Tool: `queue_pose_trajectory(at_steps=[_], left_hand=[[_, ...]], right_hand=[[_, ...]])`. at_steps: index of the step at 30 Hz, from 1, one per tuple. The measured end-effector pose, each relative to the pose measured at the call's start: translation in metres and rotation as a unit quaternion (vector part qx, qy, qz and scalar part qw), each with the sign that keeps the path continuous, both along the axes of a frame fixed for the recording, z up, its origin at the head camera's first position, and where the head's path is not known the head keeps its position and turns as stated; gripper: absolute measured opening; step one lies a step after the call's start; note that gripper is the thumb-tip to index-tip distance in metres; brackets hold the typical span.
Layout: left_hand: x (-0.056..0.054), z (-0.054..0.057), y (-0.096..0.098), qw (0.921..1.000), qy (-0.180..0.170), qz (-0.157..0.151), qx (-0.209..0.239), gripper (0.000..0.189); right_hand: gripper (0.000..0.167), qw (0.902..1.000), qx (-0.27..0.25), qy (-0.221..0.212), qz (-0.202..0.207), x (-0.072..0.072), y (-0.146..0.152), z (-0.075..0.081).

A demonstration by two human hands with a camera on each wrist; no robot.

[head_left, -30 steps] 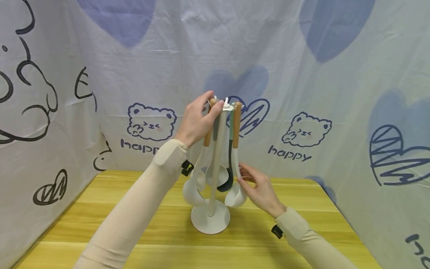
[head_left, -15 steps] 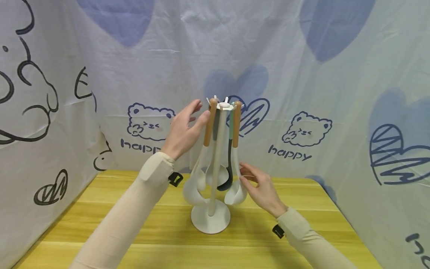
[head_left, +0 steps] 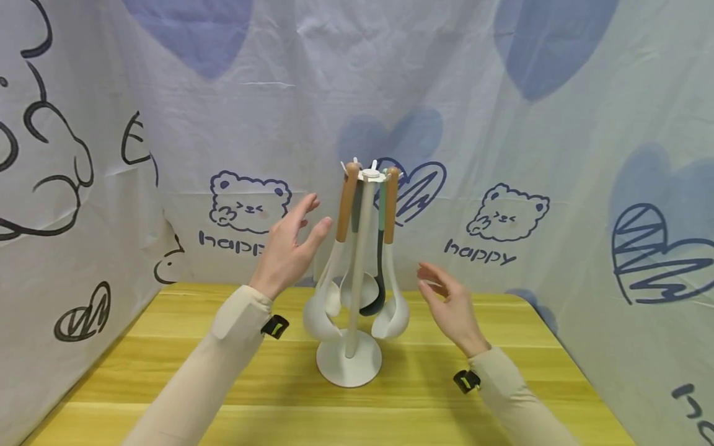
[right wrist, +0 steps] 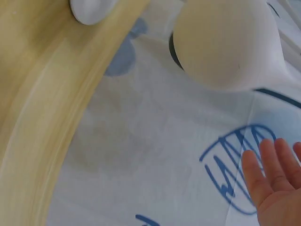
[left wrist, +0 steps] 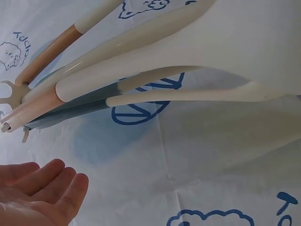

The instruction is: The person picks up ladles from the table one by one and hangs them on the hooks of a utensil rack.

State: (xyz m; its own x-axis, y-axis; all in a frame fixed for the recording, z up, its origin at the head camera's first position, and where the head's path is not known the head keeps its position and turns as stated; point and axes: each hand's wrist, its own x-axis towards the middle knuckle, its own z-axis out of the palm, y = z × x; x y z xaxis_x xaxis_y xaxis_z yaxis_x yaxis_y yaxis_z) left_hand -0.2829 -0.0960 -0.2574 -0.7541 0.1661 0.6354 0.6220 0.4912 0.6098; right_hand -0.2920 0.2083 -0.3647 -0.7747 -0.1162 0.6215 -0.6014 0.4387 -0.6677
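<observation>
A white utensil stand (head_left: 349,365) with a round base and a central post stands upright, and several utensils hang from its top hooks. On its left side hangs a white ladle (head_left: 320,316) with a wooden handle; a second white ladle (head_left: 393,317) with a wooden handle hangs on the right. Behind them are a dark utensil (head_left: 375,302) with a green handle and a pale, rounded one (head_left: 357,290). My left hand (head_left: 287,251) is apart from the stand on the left, fingers relaxed and holding nothing. My right hand (head_left: 453,308), also holding nothing, is right of the right ladle.
The stand rests on a yellow wood-grain table (head_left: 268,384). A pale cloth (head_left: 312,80) with printed bears and hearts hangs behind and along both sides of the table.
My left hand has let go of the left ladle's handle top and moved down and left. My right hand has come away from the right ladle, moving right. The utensils hang almost unmoved.
</observation>
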Motion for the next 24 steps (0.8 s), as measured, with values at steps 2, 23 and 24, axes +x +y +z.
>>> queue_pose_trajectory(at_steps=[2,23,24], left_hand=[[0.003,-0.006,-0.003,0.9999,-0.001,0.007,-0.01,0.066],[0.02,-0.072,-0.043,0.9961,-0.009,0.065,-0.058,0.059],[0.02,-0.075,-0.044,0.9959,-0.01,0.067,-0.061,0.059]], right_hand=[[0.041,0.9999,0.001,-0.014,-0.01,-0.001,0.004,0.0],[0.044,0.9864,0.136,-0.028,-0.087,0.003,0.045,-0.026],[0.045,0.9858,0.141,-0.027,-0.088,0.004,0.047,-0.028]])
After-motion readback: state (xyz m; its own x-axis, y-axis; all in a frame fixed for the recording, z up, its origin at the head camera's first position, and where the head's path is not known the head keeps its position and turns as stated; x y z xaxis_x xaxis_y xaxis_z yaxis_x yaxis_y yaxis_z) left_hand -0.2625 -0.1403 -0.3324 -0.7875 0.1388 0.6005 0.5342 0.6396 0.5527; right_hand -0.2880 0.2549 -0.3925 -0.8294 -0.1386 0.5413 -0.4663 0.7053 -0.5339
